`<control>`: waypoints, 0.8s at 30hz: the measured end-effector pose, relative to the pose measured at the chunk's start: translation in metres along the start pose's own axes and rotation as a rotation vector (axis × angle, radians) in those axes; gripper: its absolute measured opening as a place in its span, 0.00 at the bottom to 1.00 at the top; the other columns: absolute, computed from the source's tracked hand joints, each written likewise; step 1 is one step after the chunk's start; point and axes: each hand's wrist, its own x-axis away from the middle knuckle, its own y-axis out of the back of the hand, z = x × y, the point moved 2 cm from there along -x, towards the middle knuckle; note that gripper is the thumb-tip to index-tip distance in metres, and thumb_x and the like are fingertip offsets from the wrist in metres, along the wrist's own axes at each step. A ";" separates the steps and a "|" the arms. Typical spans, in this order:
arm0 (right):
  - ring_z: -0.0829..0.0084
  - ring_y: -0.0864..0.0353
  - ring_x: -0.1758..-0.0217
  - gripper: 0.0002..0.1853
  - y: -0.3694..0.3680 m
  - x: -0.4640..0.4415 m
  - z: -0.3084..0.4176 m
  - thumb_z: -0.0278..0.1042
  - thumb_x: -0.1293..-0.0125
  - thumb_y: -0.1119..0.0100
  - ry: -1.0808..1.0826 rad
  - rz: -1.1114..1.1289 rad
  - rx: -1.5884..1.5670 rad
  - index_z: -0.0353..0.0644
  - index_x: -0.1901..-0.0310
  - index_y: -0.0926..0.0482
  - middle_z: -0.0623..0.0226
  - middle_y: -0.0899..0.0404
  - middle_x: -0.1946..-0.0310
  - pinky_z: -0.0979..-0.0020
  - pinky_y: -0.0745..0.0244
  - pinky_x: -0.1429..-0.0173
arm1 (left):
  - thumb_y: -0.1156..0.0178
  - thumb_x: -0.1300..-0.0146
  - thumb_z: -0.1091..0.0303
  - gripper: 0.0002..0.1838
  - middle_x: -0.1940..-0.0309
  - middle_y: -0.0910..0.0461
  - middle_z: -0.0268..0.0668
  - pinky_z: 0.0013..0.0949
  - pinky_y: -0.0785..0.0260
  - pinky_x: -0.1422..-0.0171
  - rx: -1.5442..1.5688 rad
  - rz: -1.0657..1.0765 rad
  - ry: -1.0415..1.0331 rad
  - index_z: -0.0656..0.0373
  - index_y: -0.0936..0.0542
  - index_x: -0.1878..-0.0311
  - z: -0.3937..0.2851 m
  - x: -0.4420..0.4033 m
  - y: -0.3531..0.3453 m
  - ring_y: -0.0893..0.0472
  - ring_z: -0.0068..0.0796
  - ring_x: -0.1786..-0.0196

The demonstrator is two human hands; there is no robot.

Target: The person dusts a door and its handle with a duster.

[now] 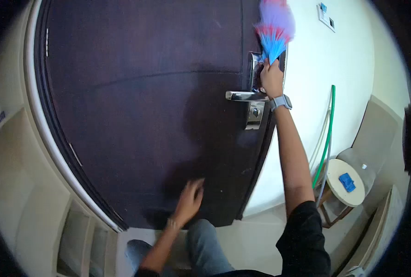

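Note:
My right hand (pixel 272 79) is wrapped round the lower end of a fluffy duster (pixel 274 34) with blue, red and purple fibres. The duster points up along the right edge of a dark brown door (pixel 141 115), its top blurred and partly cut off. Just beside that hand is the silver door handle (pixel 246 96), set on a metal lock plate (pixel 255 113). My left hand (pixel 189 201) hangs low in front of the door, slightly blurred, its fingers loosely apart with nothing in them.
Right of the door, a green stick (pixel 329 124) leans against the white wall. A round stool (pixel 335 177) carries a blue cloth-like item (pixel 347 182). A switch plate (pixel 326 18) is mounted higher up. Shelving (pixel 74 235) stands at the left.

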 end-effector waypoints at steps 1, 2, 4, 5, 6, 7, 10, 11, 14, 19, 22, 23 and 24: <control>0.43 0.27 0.70 0.13 0.002 0.004 0.006 0.37 0.40 0.59 -0.017 -0.010 0.012 0.37 0.59 0.39 0.41 0.26 0.75 0.50 0.32 0.67 | 0.53 0.43 0.77 0.15 0.55 0.31 0.45 0.34 0.38 0.47 -0.080 -0.082 -0.262 0.63 0.31 0.51 -0.051 -0.044 0.010 0.29 0.41 0.52; 0.43 0.27 0.70 0.13 0.006 0.007 0.010 0.37 0.40 0.59 -0.034 -0.024 0.023 0.37 0.59 0.39 0.41 0.27 0.75 0.49 0.33 0.67 | 0.53 0.45 0.77 0.15 0.56 0.31 0.45 0.37 0.39 0.47 -0.084 -0.144 -0.473 0.61 0.30 0.52 -0.092 -0.085 0.014 0.31 0.44 0.51; 0.43 0.27 0.70 0.13 0.012 0.011 0.011 0.37 0.40 0.59 0.061 0.074 0.099 0.37 0.59 0.39 0.41 0.27 0.75 0.49 0.32 0.67 | 0.51 0.45 0.75 0.14 0.59 0.30 0.43 0.38 0.40 0.48 -0.335 -0.355 -0.678 0.63 0.29 0.54 -0.151 -0.150 0.012 0.30 0.40 0.54; 0.43 0.27 0.70 0.12 0.016 0.012 0.013 0.36 0.40 0.59 0.150 0.153 0.159 0.37 0.60 0.38 0.41 0.26 0.75 0.49 0.32 0.67 | 0.51 0.44 0.71 0.12 0.61 0.30 0.42 0.39 0.40 0.50 -0.436 -0.421 -0.722 0.63 0.28 0.57 -0.162 -0.184 0.004 0.30 0.39 0.56; 0.44 0.27 0.71 0.11 0.023 0.010 0.017 0.36 0.40 0.59 0.161 0.214 0.241 0.38 0.60 0.38 0.42 0.26 0.75 0.50 0.32 0.68 | 0.51 0.43 0.68 0.11 0.63 0.29 0.41 0.40 0.40 0.51 -0.540 -0.488 -0.774 0.63 0.27 0.60 -0.166 -0.206 -0.006 0.29 0.38 0.58; 0.44 0.27 0.71 0.11 0.026 0.008 0.014 0.36 0.40 0.59 0.162 0.204 0.252 0.38 0.60 0.38 0.42 0.26 0.75 0.50 0.32 0.68 | 0.51 0.43 0.68 0.11 0.63 0.29 0.41 0.40 0.40 0.51 -0.529 -0.491 -0.786 0.63 0.27 0.60 -0.166 -0.211 -0.016 0.29 0.38 0.58; 0.45 0.26 0.72 0.12 0.022 -0.005 -0.002 0.38 0.40 0.58 0.003 0.039 0.286 0.38 0.62 0.38 0.43 0.26 0.76 0.50 0.31 0.68 | 0.52 0.42 0.62 0.09 0.70 0.27 0.36 0.38 0.40 0.58 -0.641 -0.470 -0.619 0.57 0.28 0.68 -0.158 -0.224 -0.032 0.29 0.35 0.63; 0.45 0.26 0.72 0.12 0.020 -0.011 -0.006 0.38 0.40 0.58 0.010 0.034 0.284 0.38 0.62 0.38 0.43 0.26 0.76 0.50 0.31 0.68 | 0.52 0.42 0.62 0.09 0.70 0.27 0.36 0.38 0.40 0.58 -0.641 -0.479 -0.622 0.57 0.28 0.68 -0.154 -0.225 -0.034 0.29 0.35 0.63; 0.45 0.26 0.73 0.14 0.024 -0.008 0.001 0.43 0.40 0.60 0.059 0.086 0.325 0.39 0.63 0.37 0.44 0.26 0.77 0.49 0.32 0.70 | 0.54 0.40 0.59 0.11 0.71 0.27 0.35 0.38 0.40 0.59 -0.566 -0.368 -0.484 0.56 0.29 0.68 -0.138 -0.221 -0.037 0.28 0.35 0.64; 0.47 0.25 0.72 0.13 0.022 -0.033 -0.030 0.43 0.39 0.61 0.018 -0.014 0.372 0.42 0.62 0.36 0.46 0.26 0.77 0.50 0.31 0.70 | 0.55 0.39 0.58 0.12 0.71 0.26 0.36 0.39 0.39 0.61 -0.478 -0.329 -0.475 0.56 0.29 0.67 -0.132 -0.219 -0.035 0.27 0.36 0.65; 0.47 0.25 0.72 0.12 0.022 -0.040 -0.030 0.42 0.39 0.60 -0.030 -0.015 0.323 0.42 0.61 0.37 0.46 0.26 0.77 0.52 0.31 0.70 | 0.54 0.40 0.58 0.12 0.72 0.26 0.36 0.39 0.39 0.60 -0.457 -0.332 -0.480 0.56 0.29 0.67 -0.132 -0.218 -0.032 0.27 0.36 0.65; 0.47 0.25 0.72 0.13 0.025 -0.036 -0.026 0.42 0.39 0.60 0.074 0.061 0.356 0.42 0.60 0.37 0.46 0.26 0.77 0.52 0.31 0.69 | 0.54 0.40 0.58 0.11 0.71 0.26 0.36 0.40 0.39 0.60 -0.456 -0.319 -0.474 0.56 0.29 0.66 -0.132 -0.218 -0.032 0.28 0.36 0.64; 0.47 0.25 0.72 0.13 0.027 -0.032 -0.023 0.42 0.39 0.60 0.179 0.138 0.389 0.42 0.59 0.37 0.46 0.26 0.76 0.52 0.31 0.69 | 0.54 0.40 0.59 0.11 0.69 0.26 0.36 0.40 0.39 0.60 -0.455 -0.306 -0.467 0.56 0.28 0.64 -0.132 -0.217 -0.031 0.28 0.36 0.62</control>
